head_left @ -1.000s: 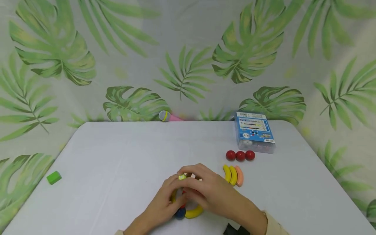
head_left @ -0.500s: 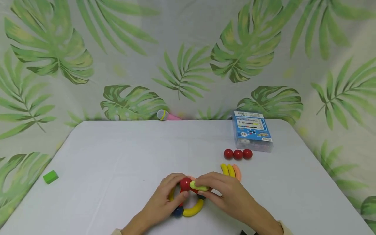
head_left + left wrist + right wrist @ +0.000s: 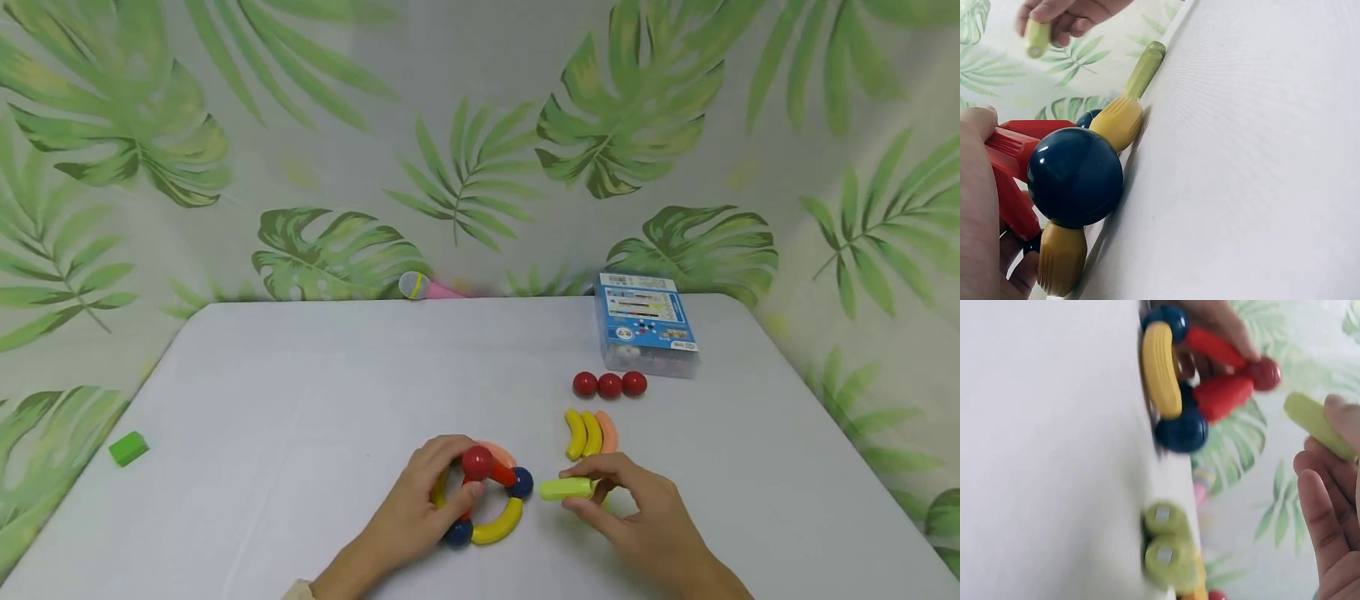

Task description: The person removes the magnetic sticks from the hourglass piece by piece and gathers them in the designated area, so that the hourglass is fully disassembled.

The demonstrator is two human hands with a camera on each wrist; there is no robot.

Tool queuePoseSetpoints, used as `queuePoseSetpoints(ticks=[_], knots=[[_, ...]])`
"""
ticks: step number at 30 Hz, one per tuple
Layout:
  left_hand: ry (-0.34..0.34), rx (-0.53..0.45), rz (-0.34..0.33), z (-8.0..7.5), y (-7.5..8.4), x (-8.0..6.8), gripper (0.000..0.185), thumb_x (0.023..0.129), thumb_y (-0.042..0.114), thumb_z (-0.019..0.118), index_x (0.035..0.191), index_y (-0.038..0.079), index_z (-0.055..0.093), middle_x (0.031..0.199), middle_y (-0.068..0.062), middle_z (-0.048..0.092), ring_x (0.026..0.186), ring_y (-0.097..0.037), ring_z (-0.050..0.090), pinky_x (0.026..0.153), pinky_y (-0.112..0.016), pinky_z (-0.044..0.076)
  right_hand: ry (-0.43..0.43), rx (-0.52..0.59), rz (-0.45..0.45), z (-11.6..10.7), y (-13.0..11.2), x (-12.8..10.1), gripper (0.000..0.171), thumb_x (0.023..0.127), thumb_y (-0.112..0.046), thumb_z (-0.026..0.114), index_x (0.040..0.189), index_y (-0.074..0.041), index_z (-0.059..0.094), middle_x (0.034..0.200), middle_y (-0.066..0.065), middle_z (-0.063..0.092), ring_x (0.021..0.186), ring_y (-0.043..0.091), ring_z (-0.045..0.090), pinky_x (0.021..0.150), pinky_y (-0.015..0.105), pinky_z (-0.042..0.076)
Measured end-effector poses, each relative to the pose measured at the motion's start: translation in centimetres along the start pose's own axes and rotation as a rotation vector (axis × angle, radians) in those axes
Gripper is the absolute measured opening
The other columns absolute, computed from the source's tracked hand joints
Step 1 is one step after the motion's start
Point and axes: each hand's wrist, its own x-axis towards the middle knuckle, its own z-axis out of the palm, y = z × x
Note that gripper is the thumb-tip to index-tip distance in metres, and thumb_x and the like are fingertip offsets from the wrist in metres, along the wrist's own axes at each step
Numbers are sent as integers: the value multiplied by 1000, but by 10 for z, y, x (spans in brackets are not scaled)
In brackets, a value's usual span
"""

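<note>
My left hand (image 3: 412, 500) grips a ball-and-rod structure of magnetic building pieces on the table. Its ring has blue balls (image 3: 520, 482), yellow curved rods (image 3: 498, 525) and a pink curved rod (image 3: 497, 452). Red rods (image 3: 1225, 397) slope up to one red ball (image 3: 477, 462) on top. Just right of the structure, my right hand (image 3: 648, 512) pinches a light green rod (image 3: 566, 488) between thumb and fingers, apart from the ball. Beneath that hand, two more green rods (image 3: 1166, 556) lie side by side, mostly hidden in the head view.
Behind the right hand lie two yellow curved rods (image 3: 583, 434) and a pink one (image 3: 608, 432). Three red balls (image 3: 610, 385) sit farther back, before a blue clear-sided box (image 3: 647, 325). A toy microphone (image 3: 427, 286) lies at the back edge, a green block (image 3: 128, 448) far left.
My right hand has drawn the light green rod away from the red ball to the right. My left hand stays on the structure, whose top red ball has come into view.
</note>
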Motion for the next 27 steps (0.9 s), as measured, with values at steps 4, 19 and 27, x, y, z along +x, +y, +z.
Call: queuePoseSetpoints(ticks=[4, 19, 27], knots=[[-17, -9, -24, 0, -1, 0, 38, 101, 25, 68, 137, 25, 59, 133, 15, 59, 124, -12, 52, 106, -39, 47, 66, -60, 42, -14, 16, -6, 52, 71, 5, 89, 115, -16, 71, 99, -7, 75, 77, 2, 61, 70, 13, 53], [1, -4, -2, -1, -4, -1, 38, 100, 25, 69, 136, 31, 57, 136, 12, 59, 125, -15, 53, 105, -40, 45, -177, -157, 259, -53, 50, -11, 32, 84, -11, 86, 110, -20, 70, 95, -17, 72, 79, -1, 65, 72, 19, 59], [-11, -33, -10, 1, -6, 1, 39, 100, 23, 69, 137, 28, 58, 136, 12, 59, 127, -15, 52, 106, -40, 47, -253, -107, 253, -48, 60, -15, 30, 85, -12, 85, 111, -18, 72, 99, -13, 72, 79, -2, 65, 72, 20, 59]])
